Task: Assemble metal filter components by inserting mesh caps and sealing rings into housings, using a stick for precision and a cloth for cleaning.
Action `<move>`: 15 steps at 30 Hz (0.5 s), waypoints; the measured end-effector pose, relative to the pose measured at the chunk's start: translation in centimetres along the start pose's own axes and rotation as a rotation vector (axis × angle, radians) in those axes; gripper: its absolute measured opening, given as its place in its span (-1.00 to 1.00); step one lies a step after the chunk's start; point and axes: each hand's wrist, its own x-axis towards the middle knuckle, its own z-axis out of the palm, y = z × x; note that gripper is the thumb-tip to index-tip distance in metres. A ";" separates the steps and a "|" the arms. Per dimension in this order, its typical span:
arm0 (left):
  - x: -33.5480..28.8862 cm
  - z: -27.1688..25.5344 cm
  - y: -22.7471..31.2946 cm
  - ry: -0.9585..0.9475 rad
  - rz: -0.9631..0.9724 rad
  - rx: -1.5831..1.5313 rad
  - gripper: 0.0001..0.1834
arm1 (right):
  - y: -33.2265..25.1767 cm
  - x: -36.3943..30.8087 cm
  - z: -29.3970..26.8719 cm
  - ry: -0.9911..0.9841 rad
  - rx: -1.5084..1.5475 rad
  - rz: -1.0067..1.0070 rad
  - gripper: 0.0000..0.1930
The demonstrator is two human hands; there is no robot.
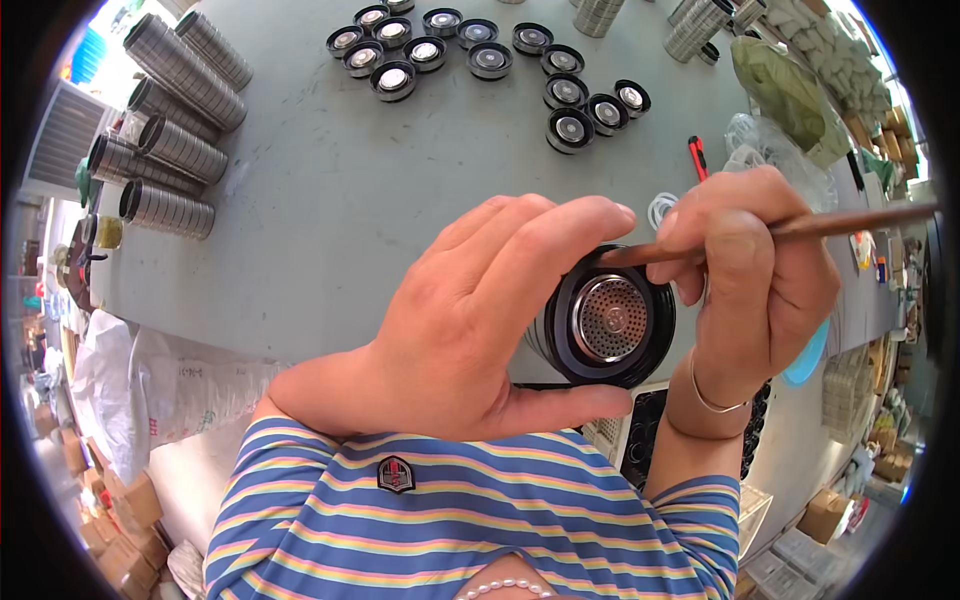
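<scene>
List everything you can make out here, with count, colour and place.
Flat table: 1, grey, centre
Round part with perforated metal disc: 1, black and silver, lower centre
Thin straight stick: 1, brown, right, one end at the part's rim
Round shallow caps: about sixteen, black with silver centres, table's far side
Ribbed cylindrical stacks: about six left, more upper right, silver-grey
Slim cutter: 1, red and black, right
Coiled cord: 1, white, right
Rumpled bag: 1, olive green, upper right
Plastic sheeting: count unclear, white, left
Striped shirt: 1, mostly blue, bottom
Left hand: 1, bare, around the part
Right hand: 1, bare, gripping the stick
</scene>
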 end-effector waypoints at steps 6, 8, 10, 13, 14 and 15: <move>0.2 0.0 -0.2 0.039 0.101 0.037 0.14 | -0.9 0.7 0.2 -0.133 0.039 0.011 -0.71; -0.1 0.0 -0.1 0.047 0.094 0.032 0.12 | -1.5 0.7 0.1 -0.259 0.006 0.040 -0.71; -0.2 0.2 -0.2 0.070 0.110 0.050 0.11 | -1.9 0.8 0.4 -0.236 0.089 0.065 -0.69; -0.3 0.1 -0.7 0.062 0.122 0.035 0.11 | -1.7 0.8 -0.3 -0.358 0.095 0.003 -0.65; -0.3 0.1 -0.7 0.051 0.096 0.029 0.11 | -1.8 0.8 -0.2 -0.361 0.097 0.004 -0.65; -0.2 0.1 -0.7 0.039 0.074 0.021 0.12 | -2.0 0.7 -0.2 -0.283 0.034 0.064 -0.64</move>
